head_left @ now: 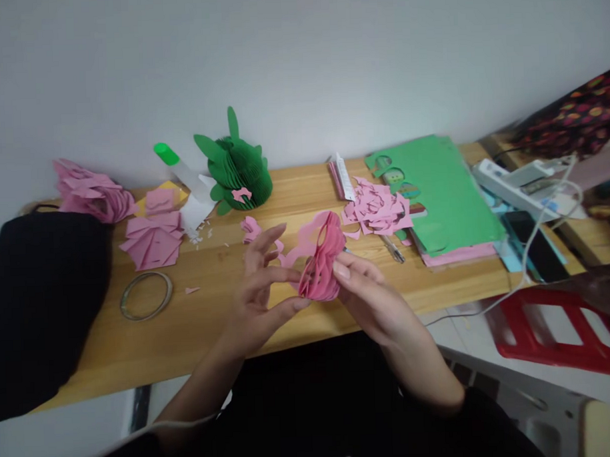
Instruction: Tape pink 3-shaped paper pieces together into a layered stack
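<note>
Above the front of the wooden table I hold a pink layered paper piece (327,268), its scalloped sheets partly fanned apart. My right hand (375,296) grips its right side, thumb in front and fingers behind. At its left edge, the thumb and index finger of my left hand (255,307) pinch the sheets, while the other fingers are spread away. Behind it lie pink scalloped cut-outs, partly hidden by my hands. A green honeycomb paper cactus (240,174) with a small pink paper flower on its front stands by the wall.
Pink scraps (377,209) lie beside a utility knife (393,249) and green paper sheets (448,197). A tape roll (146,296), folded pink paper (153,240) and a green-capped glue bottle (177,166) are left. A phone (533,244) and power strip (514,188) sit right; a dark cloth covers the left end.
</note>
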`<state>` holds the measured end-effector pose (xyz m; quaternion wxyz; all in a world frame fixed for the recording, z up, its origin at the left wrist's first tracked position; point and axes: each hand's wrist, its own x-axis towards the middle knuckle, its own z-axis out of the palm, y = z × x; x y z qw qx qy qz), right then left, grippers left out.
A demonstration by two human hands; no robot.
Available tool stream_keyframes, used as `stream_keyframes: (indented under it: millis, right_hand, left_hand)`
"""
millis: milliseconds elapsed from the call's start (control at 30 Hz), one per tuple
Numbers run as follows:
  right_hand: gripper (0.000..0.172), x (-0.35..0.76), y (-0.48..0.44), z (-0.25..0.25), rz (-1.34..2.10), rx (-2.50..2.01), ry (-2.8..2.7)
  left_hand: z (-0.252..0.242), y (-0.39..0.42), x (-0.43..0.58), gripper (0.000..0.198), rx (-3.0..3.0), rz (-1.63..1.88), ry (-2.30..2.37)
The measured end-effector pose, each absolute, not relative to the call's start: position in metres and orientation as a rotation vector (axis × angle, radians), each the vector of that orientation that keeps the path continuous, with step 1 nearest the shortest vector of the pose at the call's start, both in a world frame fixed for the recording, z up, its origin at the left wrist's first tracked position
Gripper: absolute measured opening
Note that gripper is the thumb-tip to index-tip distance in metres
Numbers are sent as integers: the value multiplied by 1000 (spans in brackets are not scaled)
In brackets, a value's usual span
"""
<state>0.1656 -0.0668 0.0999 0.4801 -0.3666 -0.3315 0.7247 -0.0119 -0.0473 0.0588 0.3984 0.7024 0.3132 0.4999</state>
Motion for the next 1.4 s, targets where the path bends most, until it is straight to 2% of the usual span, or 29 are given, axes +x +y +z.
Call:
stream_keyframes:
  millis: [267,400,533,733,833,933,1000,1133,1267,1400]
  right_hand:
    - [33,155,-96,111,1791,-898,-819]
    - [37,151,-113,111,1768,-948,-890]
    - [35,149,-122,113,1743,-943,-947]
    - [34,151,-115,124,1695,-957,-983]
    - [34,154,-107,130,1662,-980,-1076]
    - [31,157,-99,136,1650,-991,-1206]
    - [30,158,-93,141,1681,-967,-1288]
    - [31,162,-77,151,1756,-910,-1378]
    - [28,168,-56,160,1688,-917,-1523]
    - [20,174,-37,167,1457,-982,-1793]
  left_hand:
    - [66,-71,-19,19,1707,1306,702]
    - [63,-87,-22,28,1639,1303,694]
    - [60,-96,-23,27,1635,1317,634]
    - [85,-91,-28,31,1485,1455,673]
    - [107,-75,-35,41,1423,1341,759]
    - [126,-54,-36,50,1393,1053,673]
    - [135,-43,-33,47,1376,888,610]
    - [146,-30,-21,26,1341,739,557]
    - [153,-20,-15,11,1361,818,662]
    - [155,-7,-12,6,1368,979,726]
